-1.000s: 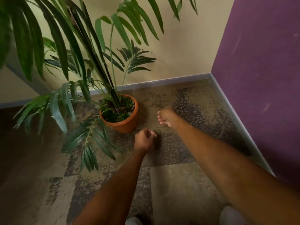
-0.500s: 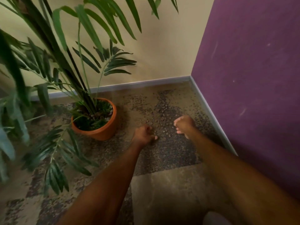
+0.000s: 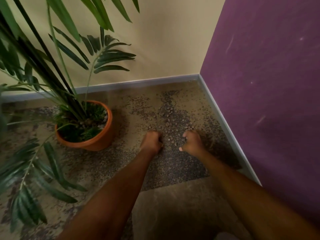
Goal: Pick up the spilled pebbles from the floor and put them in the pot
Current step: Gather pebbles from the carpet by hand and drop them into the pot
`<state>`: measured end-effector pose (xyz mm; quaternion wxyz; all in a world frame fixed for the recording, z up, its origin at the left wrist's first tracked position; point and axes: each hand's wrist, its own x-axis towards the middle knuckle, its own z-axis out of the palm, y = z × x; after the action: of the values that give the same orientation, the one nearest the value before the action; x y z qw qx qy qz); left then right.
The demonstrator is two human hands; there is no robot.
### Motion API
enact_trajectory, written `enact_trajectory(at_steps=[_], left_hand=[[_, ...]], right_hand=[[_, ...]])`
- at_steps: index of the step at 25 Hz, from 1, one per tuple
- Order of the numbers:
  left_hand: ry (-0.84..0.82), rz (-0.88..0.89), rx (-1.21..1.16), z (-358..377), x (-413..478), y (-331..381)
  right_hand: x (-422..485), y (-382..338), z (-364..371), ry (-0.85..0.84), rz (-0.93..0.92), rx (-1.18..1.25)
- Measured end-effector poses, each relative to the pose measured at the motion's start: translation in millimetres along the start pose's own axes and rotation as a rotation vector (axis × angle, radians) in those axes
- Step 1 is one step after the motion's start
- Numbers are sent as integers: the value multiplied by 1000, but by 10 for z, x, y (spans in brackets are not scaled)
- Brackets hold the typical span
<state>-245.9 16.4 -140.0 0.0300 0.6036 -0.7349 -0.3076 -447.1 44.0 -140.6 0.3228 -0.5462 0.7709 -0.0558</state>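
Both fists are curled knuckles-up on the floor (image 3: 181,196): our left hand (image 3: 151,142) and right hand (image 3: 192,142) look clenched, but we cannot tell whether either holds pebbles. From the head view, we judge the gathering step is in hand. Loose pebbles (image 3: 170,122) lie between and just beyond the hands. Next move calls for closing on a handful, then carrying it left to the pot (image 3: 103,139), which stands near the left hand.

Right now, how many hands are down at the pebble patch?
2. Left hand curled at the patch's left edge, near the pot; right hand curled at its right, toward the purple wall.
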Motion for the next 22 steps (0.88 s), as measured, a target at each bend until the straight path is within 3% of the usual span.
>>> enact_trajectory(at_steps=[6, 9, 15, 18, 22], left_hand=[[12, 84, 60, 32, 154, 51], [-4, 52, 23, 18, 207, 66], [50, -4, -195, 44, 230, -26], [93, -113, -439, 92, 198, -78], [34, -245, -835, 115, 149, -76]], right_hand=[[16, -362, 310, 59, -115, -47], [39, -488, 381, 112, -77, -51], [72, -608, 429, 101, -1, 275], [80, -635, 434, 27, 162, 574], [64, -688, 362, -90, 275, 895]])
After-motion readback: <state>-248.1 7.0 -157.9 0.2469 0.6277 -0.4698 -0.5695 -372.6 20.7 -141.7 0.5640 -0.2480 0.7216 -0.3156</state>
